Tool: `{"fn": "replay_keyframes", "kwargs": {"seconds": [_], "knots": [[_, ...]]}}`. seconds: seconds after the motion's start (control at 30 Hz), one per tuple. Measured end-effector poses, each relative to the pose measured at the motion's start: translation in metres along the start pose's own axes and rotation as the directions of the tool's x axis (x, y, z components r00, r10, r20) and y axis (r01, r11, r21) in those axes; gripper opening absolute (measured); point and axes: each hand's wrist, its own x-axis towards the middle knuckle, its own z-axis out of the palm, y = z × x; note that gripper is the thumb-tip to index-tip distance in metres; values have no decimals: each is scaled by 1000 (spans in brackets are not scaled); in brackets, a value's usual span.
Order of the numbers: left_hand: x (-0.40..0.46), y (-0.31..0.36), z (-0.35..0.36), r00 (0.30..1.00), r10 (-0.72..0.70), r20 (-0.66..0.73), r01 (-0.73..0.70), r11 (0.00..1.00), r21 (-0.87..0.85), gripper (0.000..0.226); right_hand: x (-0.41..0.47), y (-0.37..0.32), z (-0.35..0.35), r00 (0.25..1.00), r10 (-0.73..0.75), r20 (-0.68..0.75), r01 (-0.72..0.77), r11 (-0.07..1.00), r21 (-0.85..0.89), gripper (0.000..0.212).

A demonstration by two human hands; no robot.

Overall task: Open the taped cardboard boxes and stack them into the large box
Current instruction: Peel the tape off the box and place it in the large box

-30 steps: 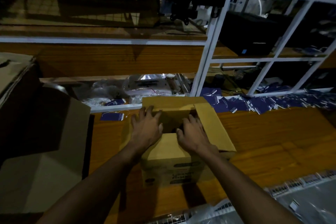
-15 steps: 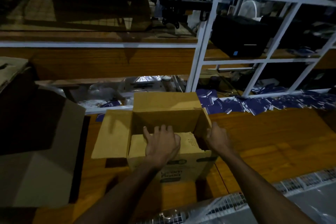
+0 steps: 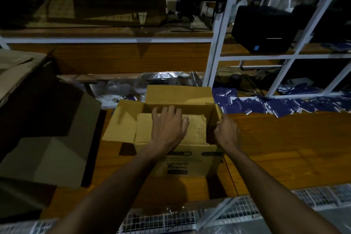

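A small brown cardboard box (image 3: 182, 163) with dark print on its front stands on the wooden table in the middle. Its far flap stands up and its left flap lies out to the side. My left hand (image 3: 168, 129) presses flat on the near flap, which is folded down into the box. My right hand (image 3: 227, 132) grips the right wall of the box at its rim. A large open cardboard box (image 3: 47, 146) lies on its side at the left, its dark mouth facing me.
Several dark blue packets (image 3: 275, 105) are strewn along the table's far edge at the right. White metal shelving (image 3: 216, 47) rises behind, with a black device (image 3: 266, 28) on it. Plastic bags (image 3: 121, 89) lie behind the box. Wire mesh (image 3: 190, 218) runs along the near edge.
Both hands were on the closed top; the flaps have been spread apart. My left hand has pushed the near flap further inside, and my right hand moved to the right wall.
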Motion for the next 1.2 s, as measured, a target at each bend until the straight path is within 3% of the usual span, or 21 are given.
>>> {"fn": "replay_keyframes", "kwargs": {"seconds": [0.07, 0.13, 0.17, 0.23, 0.3, 0.33, 0.4, 0.47, 0.63, 0.77, 0.9, 1.0, 1.1, 1.2], "knots": [[-3, 3, -21, 994, 36, -105, -36, 999, 8, 45, 0, -5, -9, 986, -132, -97, 137, 989, 46, 31], [-3, 7, -41, 999, 14, -50, -16, 999, -43, 44, 0, -17, -24, 949, -285, -134, 300, 948, 109, 25], [-2, 9, -49, 999, -32, 23, 34, 997, -69, 45, 1, -26, -32, 937, -337, -87, 348, 920, 181, 20], [0, 13, -58, 975, -116, 189, 135, 987, -91, 43, 2, -44, -50, 902, -377, 211, 288, 888, 358, 17], [0, 14, -61, 932, -137, 336, 183, 977, -106, 40, 0, -56, -61, 749, -367, 552, 133, 899, 417, 29], [-1, 13, -62, 902, -133, 411, 193, 975, -109, 39, -3, -57, -62, 673, -346, 654, 82, 914, 398, 32], [-5, 11, -63, 829, -96, 551, 198, 972, -127, 38, -10, -55, -60, 585, -332, 740, 63, 928, 367, 30], [-13, 8, -61, 764, -38, 644, 200, 963, -180, 40, -14, -49, -52, 545, -345, 765, 96, 931, 352, 29], [-35, 1, -38, 714, 46, 699, 153, 963, -220, 49, -20, -37, -43, 471, -390, 791, 208, 921, 330, 36], [-60, -8, -7, 809, 97, 580, 1, 986, -165, 59, -29, -29, -34, 482, -422, 768, 359, 895, 266, 42], [-66, -18, 10, 872, 106, 478, -25, 984, -174, 40, -40, -25, -25, 523, -448, 725, 433, 872, 226, 14], [-63, -19, 10, 884, 102, 456, -40, 989, -145, 29, -53, -26, -24, 624, -459, 632, 513, 851, 111, 16], [-68, -17, 16, 936, 97, 338, -56, 990, -129, 21, -68, -26, -17, 738, -483, 472, 562, 827, -32, 22], [-73, -19, 23, 958, 123, 258, -106, 991, -82, 27, -75, -18, -9, 754, -547, 363, 620, 775, -121, 28]]}}
